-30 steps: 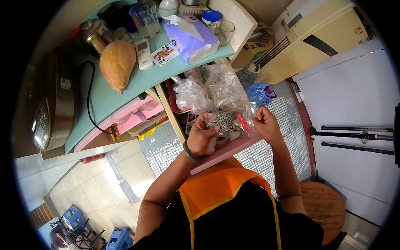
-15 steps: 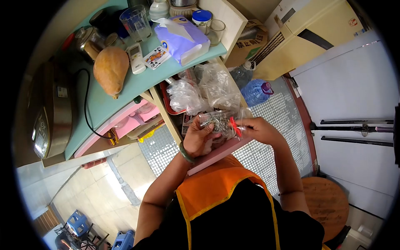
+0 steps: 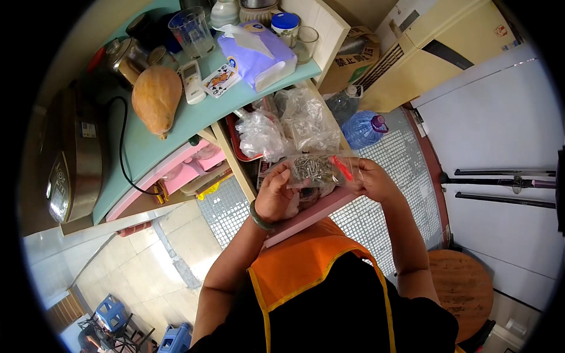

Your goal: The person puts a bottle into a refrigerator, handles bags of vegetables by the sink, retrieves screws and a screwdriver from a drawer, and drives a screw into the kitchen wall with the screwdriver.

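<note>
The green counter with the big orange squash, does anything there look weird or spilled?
I see no spill on the green counter. One odd thing: a playing card lies face up between the remote and the purple tissue pack, an unusual mix with a squash.

The bench (image 3: 147, 154) had a pale green top. An orange squash (image 3: 156, 99) lay on it beside a white remote (image 3: 192, 83), with a playing card (image 3: 222, 80) between the remote and a purple tissue pack (image 3: 262, 60). A clear tumbler (image 3: 191, 36) and a blue-lidded jar (image 3: 285, 28) stood behind. Crumpled plastic bags (image 3: 306, 122) lay in the open drawer (image 3: 310, 217).
</note>
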